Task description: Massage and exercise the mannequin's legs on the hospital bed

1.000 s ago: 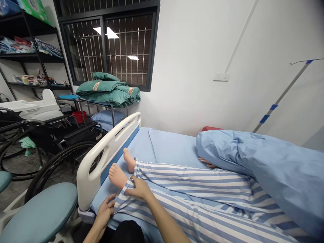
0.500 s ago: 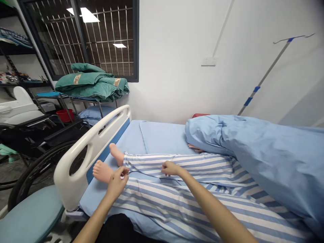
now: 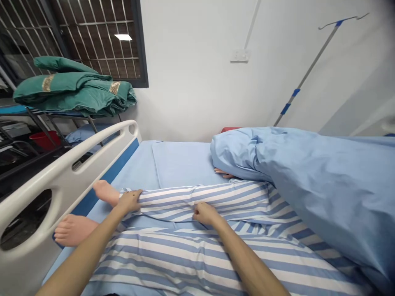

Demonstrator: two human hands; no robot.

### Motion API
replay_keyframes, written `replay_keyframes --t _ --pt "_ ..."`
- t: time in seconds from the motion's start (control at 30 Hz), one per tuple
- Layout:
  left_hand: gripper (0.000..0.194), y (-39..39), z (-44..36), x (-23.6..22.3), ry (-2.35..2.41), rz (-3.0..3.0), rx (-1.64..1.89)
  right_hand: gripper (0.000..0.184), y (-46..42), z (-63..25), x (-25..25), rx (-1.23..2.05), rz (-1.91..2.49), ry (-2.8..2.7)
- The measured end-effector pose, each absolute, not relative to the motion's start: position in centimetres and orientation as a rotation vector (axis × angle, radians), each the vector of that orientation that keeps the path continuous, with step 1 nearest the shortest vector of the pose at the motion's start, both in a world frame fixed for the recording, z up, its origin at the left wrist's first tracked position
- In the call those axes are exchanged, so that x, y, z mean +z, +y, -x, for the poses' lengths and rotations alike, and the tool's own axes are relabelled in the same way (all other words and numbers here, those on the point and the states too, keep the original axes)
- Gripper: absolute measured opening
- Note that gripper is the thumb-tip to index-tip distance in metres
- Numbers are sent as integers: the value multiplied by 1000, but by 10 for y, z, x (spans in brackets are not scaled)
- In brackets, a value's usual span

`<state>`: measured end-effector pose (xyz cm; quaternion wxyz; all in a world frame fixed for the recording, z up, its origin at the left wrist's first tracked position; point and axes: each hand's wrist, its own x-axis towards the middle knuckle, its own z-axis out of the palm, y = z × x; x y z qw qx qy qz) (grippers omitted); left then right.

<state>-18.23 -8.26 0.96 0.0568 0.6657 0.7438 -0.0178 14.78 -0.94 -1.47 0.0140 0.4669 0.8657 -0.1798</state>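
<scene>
A manikin in blue-and-white striped trousers (image 3: 173,250) lies on the bed, with two bare feet, the near foot (image 3: 75,230) and the far foot (image 3: 105,192). My left hand (image 3: 131,200) is wrapped over the far trouser leg at the ankle, just above the cuff. Around the knee of that same leg, my right hand (image 3: 205,213) has its fingers curled against the inner edge of the striped cloth; the fingertips are partly hidden. Part of the manikin's hand (image 3: 224,172) peeks out beneath the blue quilt (image 3: 296,164), which is bunched over the upper body.
At the left stands the white bed end board (image 3: 61,164). Blue sheet (image 3: 182,160) covers the mattress. Folded green bedding (image 3: 77,90) rests on a stand by the barred window. An IV pole (image 3: 308,74) leans along the wall, and a red bucket (image 3: 46,139) is on the left.
My left hand has moved from above the near ankle across to the far ankle and come down on the trouser leg. My right hand has lowered onto the far leg. The view has shifted right and closer.
</scene>
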Motion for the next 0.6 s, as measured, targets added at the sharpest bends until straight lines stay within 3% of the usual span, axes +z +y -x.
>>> replay_keyframes --t 0.33,0.6 --pt "38 -78 179 27 2348 -2033 -441 23 -11 -148 -11 -533 -1514 2572" --pt "38 -81 177 92 2406 -2103 -455 39 -18 -146 -3 -554 -1437 2578"
